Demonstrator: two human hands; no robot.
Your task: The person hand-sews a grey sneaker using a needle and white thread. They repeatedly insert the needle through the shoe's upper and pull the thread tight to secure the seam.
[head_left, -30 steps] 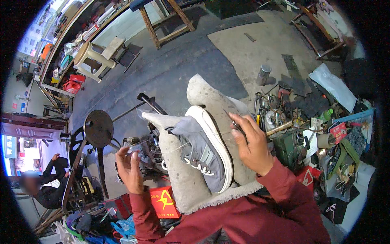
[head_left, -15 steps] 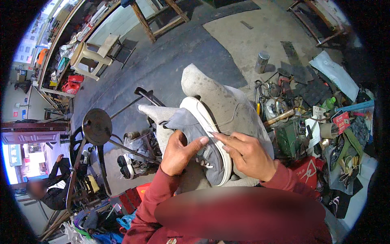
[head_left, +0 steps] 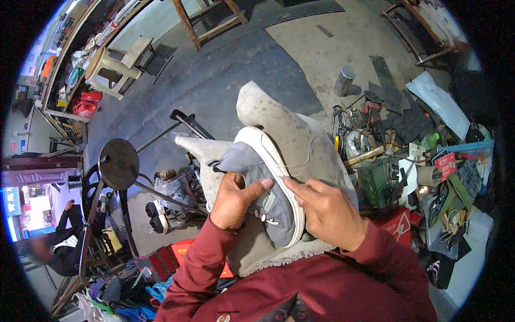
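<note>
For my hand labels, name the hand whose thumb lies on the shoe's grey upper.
The left hand; the right hand has its index fingertip at the white sole instead.

L hand (head_left: 233,204) curled, thumb pointing R, R hand (head_left: 328,212) w/ index extended, forearms (head_left: 199,260) angled in

Head-worn, left of a fisheye pair. Looks down and forward from above the fringed near edge of the pale cloth (head_left: 316,145). Sits fairly close: puts the grey shoe (head_left: 245,159) about mid-frame, reaches wide past the cloth's far corner onto the floor (head_left: 198,102).
</note>
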